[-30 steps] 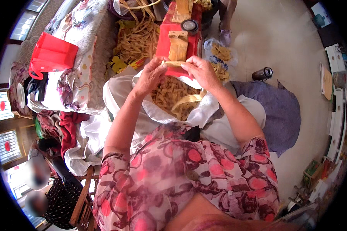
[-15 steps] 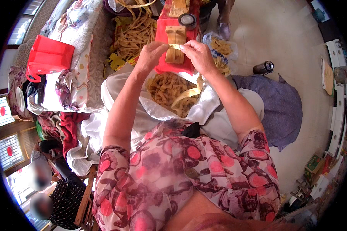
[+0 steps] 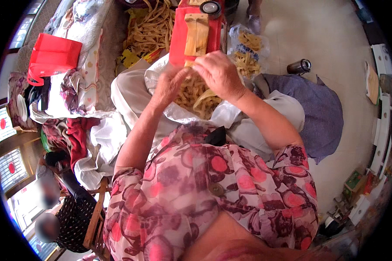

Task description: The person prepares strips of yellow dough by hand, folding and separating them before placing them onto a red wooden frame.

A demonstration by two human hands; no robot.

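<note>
My left hand (image 3: pixel 172 85) and my right hand (image 3: pixel 220 76) meet just below a red cloth (image 3: pixel 178 43). Both are closed, pinching a small pale-yellow strip (image 3: pixel 189 63) between their fingertips; the fingers cover most of it. Right beyond my fingers, a shaped wooden block (image 3: pixel 197 37) lies on the red cloth. Under my hands, a white sack (image 3: pixel 174 114) lies open across my lap, holding many yellowish flat pieces (image 3: pixel 191 93). A longer pale strip (image 3: pixel 204 99) rests on them, partly hidden by my right hand.
A round dark-rimmed lid or disc (image 3: pixel 210 8) sits beside the block. Long yellowish strips (image 3: pixel 154 28) are heaped at the far left, and plastic bags of strips (image 3: pixel 249 41) stand to the right. A dark cup (image 3: pixel 299 66) lies by a blue-grey cloth (image 3: pixel 320 113). Two people are at lower left.
Both hands have come off the block toward me and closer together, still pinching the strip. The strip, stretched across the block before, is now mostly hidden by my fingers.
</note>
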